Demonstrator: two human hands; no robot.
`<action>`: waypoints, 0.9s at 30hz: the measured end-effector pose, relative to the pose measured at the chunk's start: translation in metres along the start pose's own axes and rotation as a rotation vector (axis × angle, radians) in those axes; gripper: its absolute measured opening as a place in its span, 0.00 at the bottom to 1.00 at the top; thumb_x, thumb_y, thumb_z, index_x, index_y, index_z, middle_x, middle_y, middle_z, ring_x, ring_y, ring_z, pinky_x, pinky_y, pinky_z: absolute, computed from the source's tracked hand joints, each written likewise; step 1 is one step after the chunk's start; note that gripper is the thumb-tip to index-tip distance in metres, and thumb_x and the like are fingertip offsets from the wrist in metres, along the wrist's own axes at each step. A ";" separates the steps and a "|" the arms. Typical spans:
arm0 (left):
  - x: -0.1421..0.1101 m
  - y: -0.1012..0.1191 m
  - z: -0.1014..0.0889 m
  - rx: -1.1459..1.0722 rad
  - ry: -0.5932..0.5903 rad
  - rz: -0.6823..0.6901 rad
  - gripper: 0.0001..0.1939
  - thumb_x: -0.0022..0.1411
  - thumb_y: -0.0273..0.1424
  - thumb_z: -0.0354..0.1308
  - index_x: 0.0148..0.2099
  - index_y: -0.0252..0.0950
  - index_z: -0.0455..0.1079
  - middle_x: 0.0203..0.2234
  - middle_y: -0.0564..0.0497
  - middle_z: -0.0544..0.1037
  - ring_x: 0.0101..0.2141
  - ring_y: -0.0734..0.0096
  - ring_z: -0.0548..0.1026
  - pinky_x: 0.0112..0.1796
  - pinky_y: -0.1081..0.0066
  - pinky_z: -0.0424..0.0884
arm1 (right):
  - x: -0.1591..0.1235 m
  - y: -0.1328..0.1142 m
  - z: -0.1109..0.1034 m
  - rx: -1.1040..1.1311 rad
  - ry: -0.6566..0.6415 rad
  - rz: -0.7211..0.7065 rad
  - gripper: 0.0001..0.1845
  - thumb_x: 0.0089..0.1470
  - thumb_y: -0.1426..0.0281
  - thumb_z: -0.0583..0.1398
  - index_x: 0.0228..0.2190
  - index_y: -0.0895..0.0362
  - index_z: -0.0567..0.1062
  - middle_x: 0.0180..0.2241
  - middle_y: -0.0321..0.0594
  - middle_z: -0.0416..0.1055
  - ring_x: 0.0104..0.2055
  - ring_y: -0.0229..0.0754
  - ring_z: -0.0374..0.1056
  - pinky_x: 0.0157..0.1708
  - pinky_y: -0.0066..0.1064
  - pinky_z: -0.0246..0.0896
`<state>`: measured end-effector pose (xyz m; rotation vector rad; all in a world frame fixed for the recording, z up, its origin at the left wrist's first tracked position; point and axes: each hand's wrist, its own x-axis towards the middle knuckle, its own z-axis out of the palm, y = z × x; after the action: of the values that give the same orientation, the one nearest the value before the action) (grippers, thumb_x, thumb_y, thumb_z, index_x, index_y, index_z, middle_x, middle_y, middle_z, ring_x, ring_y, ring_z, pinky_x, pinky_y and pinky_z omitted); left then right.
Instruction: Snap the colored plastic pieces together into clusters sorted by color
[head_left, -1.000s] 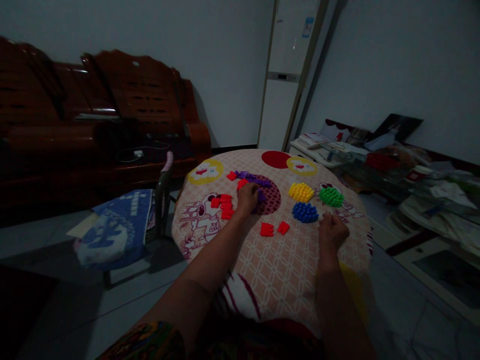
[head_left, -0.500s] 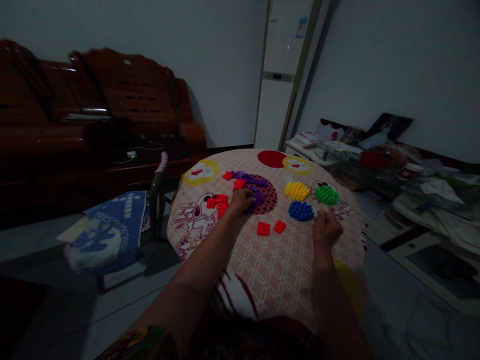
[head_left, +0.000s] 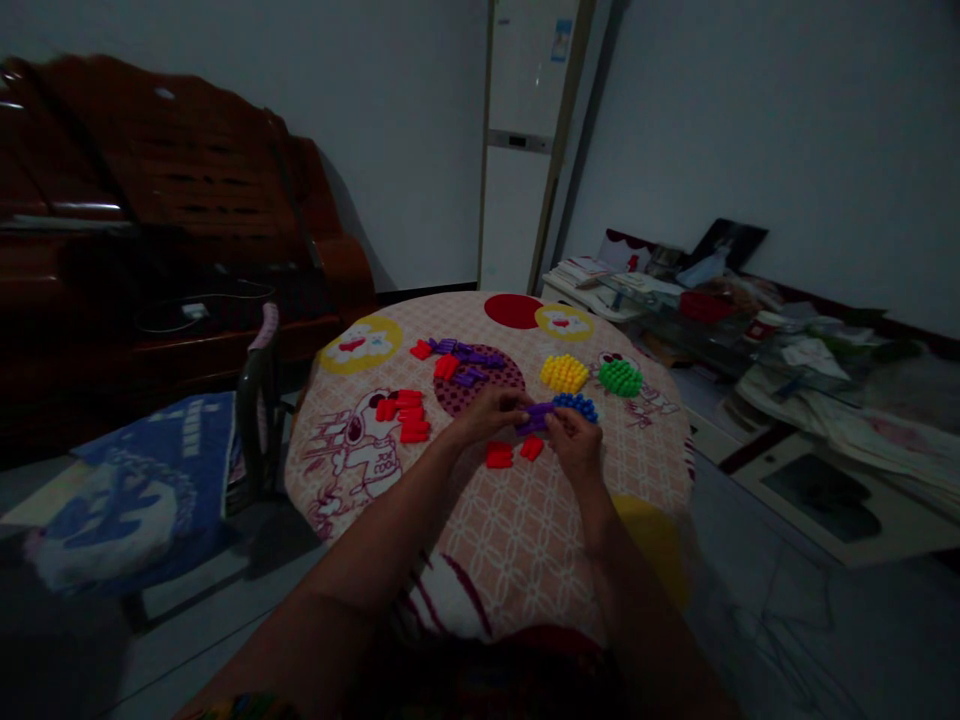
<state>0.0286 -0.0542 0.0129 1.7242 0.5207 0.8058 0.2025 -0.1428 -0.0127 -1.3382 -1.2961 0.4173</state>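
Head view: both forearms reach in from the bottom edge over the round table (head_left: 525,540), hands close together near its middle. Left hand (head_left: 491,412) comes in from the left, back of hand up, fingers pointing right. Right hand (head_left: 576,440) is angled up and left, fingers bent toward the left one. Between them is a purple piece (head_left: 536,417), pinched at its left end by the left fingertips and at its right end by the right ones; both grips closed on it. Can't tell if the piece touches the cloth.

Vs earlier frames: left hand was over at the purple pile (head_left: 469,355), now moved right, off it. Right hand was loosely curled near the blue pile, now turned in to meet the left. Camera has swung right, so the table sits further left in view.

Blue pile (head_left: 575,406) is just beyond the right hand, partly hidden by it. Yellow pile (head_left: 564,373) is behind the blue, green pile (head_left: 620,378) to its right. Two red pieces (head_left: 499,455) lie just on the near side of the hands; more red blocks (head_left: 410,413) lie left, near the table's left side.
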 end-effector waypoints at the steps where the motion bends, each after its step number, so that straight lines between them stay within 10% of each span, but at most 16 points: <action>1: 0.000 0.000 0.000 -0.004 -0.006 -0.013 0.19 0.49 0.39 0.69 0.40 0.30 0.78 0.30 0.48 0.81 0.30 0.69 0.76 0.34 0.72 0.70 | 0.000 0.000 -0.001 0.062 -0.016 0.043 0.19 0.52 0.53 0.61 0.32 0.57 0.78 0.22 0.35 0.73 0.22 0.38 0.67 0.23 0.28 0.63; 7: -0.003 -0.005 -0.007 0.032 0.062 -0.076 0.23 0.49 0.41 0.70 0.43 0.31 0.78 0.34 0.46 0.81 0.33 0.68 0.76 0.34 0.72 0.71 | 0.011 0.009 -0.026 0.182 0.244 0.115 0.19 0.50 0.53 0.62 0.28 0.58 0.74 0.19 0.33 0.70 0.18 0.35 0.63 0.20 0.27 0.59; 12: -0.002 -0.008 -0.009 0.044 0.122 -0.062 0.24 0.48 0.43 0.70 0.43 0.30 0.78 0.32 0.46 0.81 0.31 0.69 0.75 0.32 0.73 0.70 | 0.035 0.029 -0.066 -0.226 0.578 0.175 0.18 0.50 0.58 0.59 0.30 0.61 0.78 0.24 0.43 0.76 0.25 0.42 0.69 0.26 0.31 0.63; 19: 0.001 -0.008 -0.005 -0.031 0.141 -0.093 0.24 0.44 0.42 0.72 0.40 0.30 0.79 0.30 0.47 0.81 0.30 0.69 0.76 0.31 0.73 0.70 | 0.063 0.041 -0.077 -0.863 0.355 0.167 0.13 0.51 0.68 0.58 0.30 0.62 0.81 0.32 0.57 0.79 0.34 0.49 0.73 0.35 0.35 0.60; 27: -0.001 -0.008 0.001 -0.148 0.167 -0.113 0.21 0.47 0.38 0.71 0.41 0.31 0.78 0.30 0.48 0.81 0.30 0.69 0.77 0.33 0.71 0.72 | 0.058 0.042 -0.074 -0.803 0.390 0.164 0.18 0.53 0.64 0.58 0.39 0.62 0.81 0.34 0.54 0.79 0.36 0.49 0.73 0.37 0.35 0.61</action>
<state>0.0291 -0.0531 0.0046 1.4864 0.6495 0.8892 0.3018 -0.1165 -0.0036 -2.0751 -1.0510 -0.2966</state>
